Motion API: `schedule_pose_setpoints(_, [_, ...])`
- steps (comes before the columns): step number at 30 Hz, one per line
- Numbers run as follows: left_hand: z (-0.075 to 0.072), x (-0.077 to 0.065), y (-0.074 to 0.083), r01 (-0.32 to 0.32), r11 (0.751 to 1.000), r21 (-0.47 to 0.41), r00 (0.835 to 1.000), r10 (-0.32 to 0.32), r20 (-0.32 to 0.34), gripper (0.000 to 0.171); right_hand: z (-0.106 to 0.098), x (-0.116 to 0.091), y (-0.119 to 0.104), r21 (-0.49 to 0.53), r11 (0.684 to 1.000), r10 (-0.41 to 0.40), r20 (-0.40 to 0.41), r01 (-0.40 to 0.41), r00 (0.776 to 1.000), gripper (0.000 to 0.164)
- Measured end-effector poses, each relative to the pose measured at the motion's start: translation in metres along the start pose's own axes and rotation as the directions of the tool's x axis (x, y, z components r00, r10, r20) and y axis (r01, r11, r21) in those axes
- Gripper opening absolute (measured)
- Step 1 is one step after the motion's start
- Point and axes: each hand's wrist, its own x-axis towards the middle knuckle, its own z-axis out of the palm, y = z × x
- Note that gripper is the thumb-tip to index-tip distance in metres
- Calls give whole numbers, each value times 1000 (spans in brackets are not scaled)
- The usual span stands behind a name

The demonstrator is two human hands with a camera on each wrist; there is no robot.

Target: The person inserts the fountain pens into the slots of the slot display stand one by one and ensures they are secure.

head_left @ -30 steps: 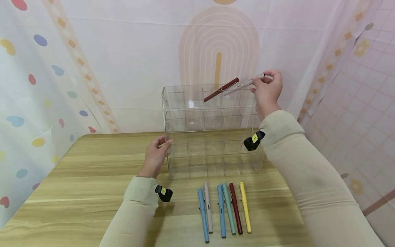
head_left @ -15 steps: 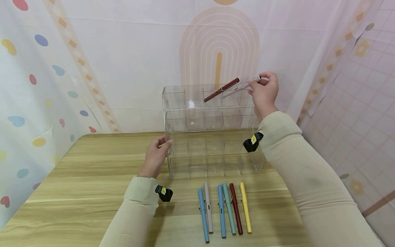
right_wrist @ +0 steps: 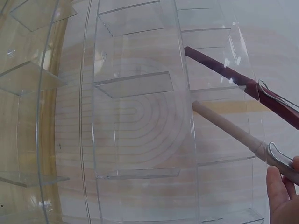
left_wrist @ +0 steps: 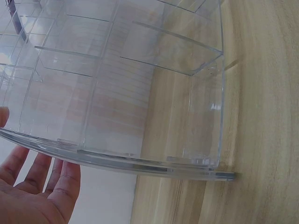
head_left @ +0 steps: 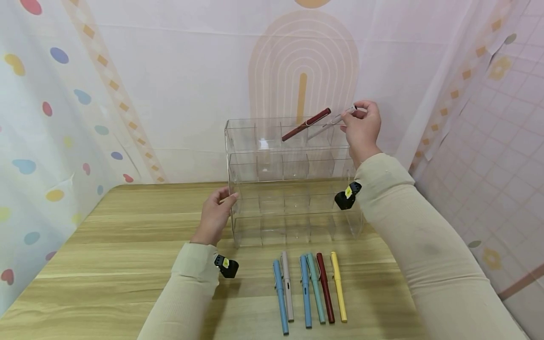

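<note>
A clear acrylic rack (head_left: 295,166) with several tiers of compartments stands upright on the table. My left hand (head_left: 215,215) grips its left side panel, thumb at the front edge and fingers (left_wrist: 65,189) behind. At the top right, my right hand (head_left: 363,130) pinches the cap end of a pale grey pen (right_wrist: 229,128). That pen slants, its lower end inside a top-tier compartment. In the compartment just left of it leans a dark red pen (head_left: 306,124), its clip facing the same way as the pale one's.
In front of the rack, pens lie roughly side by side on the wooden table (head_left: 127,264): two blue pens (head_left: 280,297), a grey pen (head_left: 287,285), a teal pen (head_left: 316,288), another dark red pen (head_left: 325,288) and a yellow pen (head_left: 338,286). Patterned curtains (head_left: 178,94) hang behind.
My right hand has moved a little left and down, and the pale grey pen slid lower into the compartment. The left hand keeps its hold on the rack.
</note>
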Motion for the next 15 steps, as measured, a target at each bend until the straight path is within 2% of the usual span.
schedule_pose_setpoints(5, [-1, 0, 1, 8, 1000, -6, 1000, -8, 10, 46, -1, 0, 0, -8, 1000, 15, 0, -15, 1000, 30])
schedule_pose_setpoints(15, [-2, 1, 0, 8, 1000, -6, 1000, -8, 2, 44, -3, 0, 0, -23, 999, 39, -2, -40, 999, 37])
